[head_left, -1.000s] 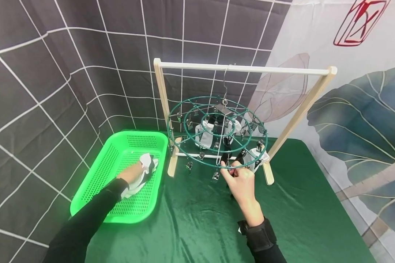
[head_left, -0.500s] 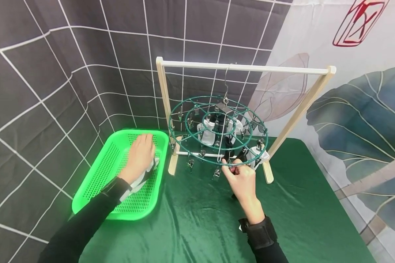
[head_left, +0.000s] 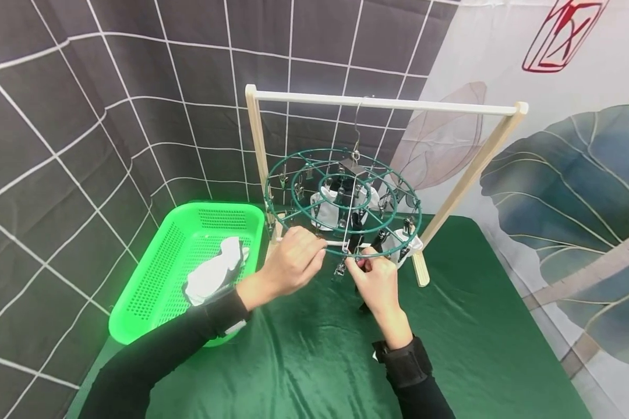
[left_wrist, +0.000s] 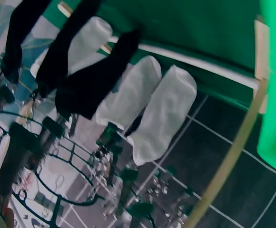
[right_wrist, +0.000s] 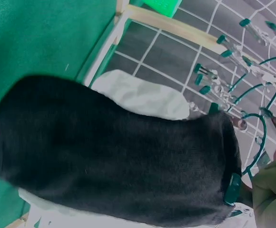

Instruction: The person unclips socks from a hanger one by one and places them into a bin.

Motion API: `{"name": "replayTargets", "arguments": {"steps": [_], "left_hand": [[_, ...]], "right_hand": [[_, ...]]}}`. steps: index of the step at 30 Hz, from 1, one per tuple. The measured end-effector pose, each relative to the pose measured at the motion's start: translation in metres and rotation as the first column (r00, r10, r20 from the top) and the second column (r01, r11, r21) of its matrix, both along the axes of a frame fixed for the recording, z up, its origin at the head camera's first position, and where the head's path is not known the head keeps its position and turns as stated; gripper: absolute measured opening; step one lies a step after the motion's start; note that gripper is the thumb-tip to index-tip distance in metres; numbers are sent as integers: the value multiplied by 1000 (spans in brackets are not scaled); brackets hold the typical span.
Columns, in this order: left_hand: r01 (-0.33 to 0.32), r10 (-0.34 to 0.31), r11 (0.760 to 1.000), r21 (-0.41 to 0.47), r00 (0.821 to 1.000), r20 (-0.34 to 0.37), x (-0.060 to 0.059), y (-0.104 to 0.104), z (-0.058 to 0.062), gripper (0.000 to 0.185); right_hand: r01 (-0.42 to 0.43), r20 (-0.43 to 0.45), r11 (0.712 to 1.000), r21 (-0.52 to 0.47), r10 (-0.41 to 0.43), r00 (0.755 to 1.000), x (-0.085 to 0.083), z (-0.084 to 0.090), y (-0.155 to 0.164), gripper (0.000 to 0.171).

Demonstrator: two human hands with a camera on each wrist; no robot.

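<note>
At the left of the head frame, a green basket [head_left: 159, 291] is set on the surface [head_left: 304, 361]; a white sock [head_left: 209, 278] is laid in it, its long axis slanting from lower left to upper right. The left grip [head_left: 293, 265], at lower centre, is placed to the right of this sock and is the nearer of the two. Its fingers are bent at the near-left rim of the round hanger [head_left: 352, 167]; whether anything is pinched cannot be told.

A black sock [right_wrist: 109, 156] is hung below the near rim. In the right wrist frame, its long axis is run from the toe at the left edge to the cuff at lower right, where a green-tipped clip [right_wrist: 232, 189] is seated on the cuff. The right grip [head_left: 375, 282], just right of centre in the head frame, is closed with thumb and fingers pinching that clip, as judged from both views. The governing relation is judged to be this cuff-end alignment: the sock is extended away from the right grip, while the left grip is held near, on the left.
</note>
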State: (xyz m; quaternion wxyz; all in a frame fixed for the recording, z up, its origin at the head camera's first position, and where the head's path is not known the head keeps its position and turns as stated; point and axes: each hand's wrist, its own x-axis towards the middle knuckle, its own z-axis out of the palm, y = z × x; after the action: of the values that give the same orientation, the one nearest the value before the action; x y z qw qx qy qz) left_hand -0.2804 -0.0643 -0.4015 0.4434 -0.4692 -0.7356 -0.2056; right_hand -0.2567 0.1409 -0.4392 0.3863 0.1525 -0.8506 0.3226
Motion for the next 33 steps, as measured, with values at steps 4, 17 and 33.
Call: {"name": "replayTargets", "arguments": {"steps": [4, 17, 33], "left_hand": [[-44, 44, 999, 10, 999, 27, -1, 0, -5, 21], [-43, 35, 995, 89, 996, 81, -14, -12, -9, 21], [-52, 47, 992, 115, 998, 48, -15, -8, -1, 20]], "right_hand": [[-46, 67, 999, 4, 45, 997, 7, -1, -4, 15], [32, 22, 991, -127, -29, 999, 18, -10, 30, 24], [-192, 91, 973, 128, 181, 979, 23, 2, 33, 41]]}}
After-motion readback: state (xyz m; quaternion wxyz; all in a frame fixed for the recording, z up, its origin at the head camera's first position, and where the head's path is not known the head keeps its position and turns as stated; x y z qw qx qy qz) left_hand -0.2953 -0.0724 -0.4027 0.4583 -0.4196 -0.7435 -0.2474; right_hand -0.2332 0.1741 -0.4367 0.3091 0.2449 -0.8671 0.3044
